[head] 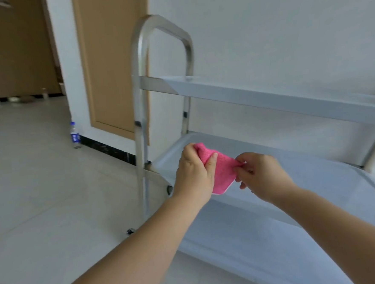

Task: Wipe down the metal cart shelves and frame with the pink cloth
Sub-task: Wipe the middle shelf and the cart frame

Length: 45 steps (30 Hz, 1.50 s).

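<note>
A pink cloth (223, 172) hangs in the air above the left end of the cart's middle shelf (317, 177). My left hand (194, 174) grips its upper left part, thumb over the front. My right hand (262, 176) pinches its right corner between thumb and fingertips. The metal cart's looped handle frame (138, 101) rises at the left, with the top shelf (268, 98) behind the hands and a lower shelf (244, 237) below my arms.
The cart stands against a white wall on small casters (130, 231). A plastic water bottle (74, 134) stands on the tiled floor by the wall corner at the left. A brown door panel (110, 69) is behind the handle. An open tiled floor spreads to the left.
</note>
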### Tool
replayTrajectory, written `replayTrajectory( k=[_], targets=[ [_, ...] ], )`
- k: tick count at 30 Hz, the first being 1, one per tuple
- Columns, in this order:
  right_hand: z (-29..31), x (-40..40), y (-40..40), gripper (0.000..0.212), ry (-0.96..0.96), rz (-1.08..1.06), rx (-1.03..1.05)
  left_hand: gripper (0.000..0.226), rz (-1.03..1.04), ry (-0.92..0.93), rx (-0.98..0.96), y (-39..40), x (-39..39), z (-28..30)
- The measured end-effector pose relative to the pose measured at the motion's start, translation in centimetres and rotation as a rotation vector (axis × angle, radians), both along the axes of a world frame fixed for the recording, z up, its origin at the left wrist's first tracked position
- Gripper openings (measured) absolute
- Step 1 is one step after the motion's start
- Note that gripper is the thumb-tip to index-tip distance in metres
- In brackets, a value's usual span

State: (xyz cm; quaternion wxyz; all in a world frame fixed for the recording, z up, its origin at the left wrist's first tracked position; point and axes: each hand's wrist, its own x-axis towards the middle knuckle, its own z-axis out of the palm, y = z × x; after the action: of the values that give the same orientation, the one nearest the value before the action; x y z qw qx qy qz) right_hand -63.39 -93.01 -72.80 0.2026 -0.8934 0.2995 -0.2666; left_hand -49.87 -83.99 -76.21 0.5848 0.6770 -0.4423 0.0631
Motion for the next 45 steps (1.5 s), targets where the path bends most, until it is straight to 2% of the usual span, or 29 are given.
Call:
replayTrajectory(
  k=[6,11,16,21,27,29,31,33,35,38,40,45],
  targets=[
    [1.0,8.6,2.9,0.017,0.014,0.080,-0.023,0.043,0.162,0.007,-0.047,4.0,7.0,0.5],
    [1.2,14.4,4.4,0.019,-0.079,0.113,-0.004,0.053,0.324,-0.015,-0.074,5.4,11.6,1.0],
    [2.3,19.0,4.0,0.026,-0.251,0.081,0.082,0.061,0.438,-0.024,-0.075,3.0,15.8,3.5],
    [4.3,20.6,1.8,0.033,-0.454,0.044,0.139,0.064,0.418,-0.076,-0.127,-0.4,17.9,6.6],
    [3.6,21.5,0.8,0.019,-0.654,0.111,0.296,0.068,0.552,-0.182,-0.294,-0.9,19.0,7.9],
    [3.2,21.8,1.1,0.016,-0.640,0.137,0.315,0.074,0.566,-0.081,-0.329,-0.6,19.6,7.5],
    [3.0,22.1,1.2,0.018,-0.643,0.151,0.301,0.079,0.429,0.042,-0.279,-0.9,19.6,7.1],
    [3.3,22.0,0.8,0.027,-0.670,0.138,0.287,0.086,0.236,0.043,-0.157,-1.7,18.9,6.7],
    [3.8,21.8,0.2,0.035,-0.677,0.142,0.315,0.086,0.163,-0.002,-0.100,-2.3,18.7,6.7],
    [4.0,21.1,-1.0,0.049,-0.603,0.184,0.376,0.054,0.214,0.084,-0.185,-3.0,19.5,7.7],
    [3.6,20.3,-1.3,0.053,-0.492,0.155,0.324,0.039,0.265,0.092,-0.229,-3.6,19.8,7.8],
    [1.8,18.6,-0.9,0.046,-0.290,0.116,0.229,0.039,0.338,-0.003,-0.318,-4.1,19.7,6.8]
  ],
)
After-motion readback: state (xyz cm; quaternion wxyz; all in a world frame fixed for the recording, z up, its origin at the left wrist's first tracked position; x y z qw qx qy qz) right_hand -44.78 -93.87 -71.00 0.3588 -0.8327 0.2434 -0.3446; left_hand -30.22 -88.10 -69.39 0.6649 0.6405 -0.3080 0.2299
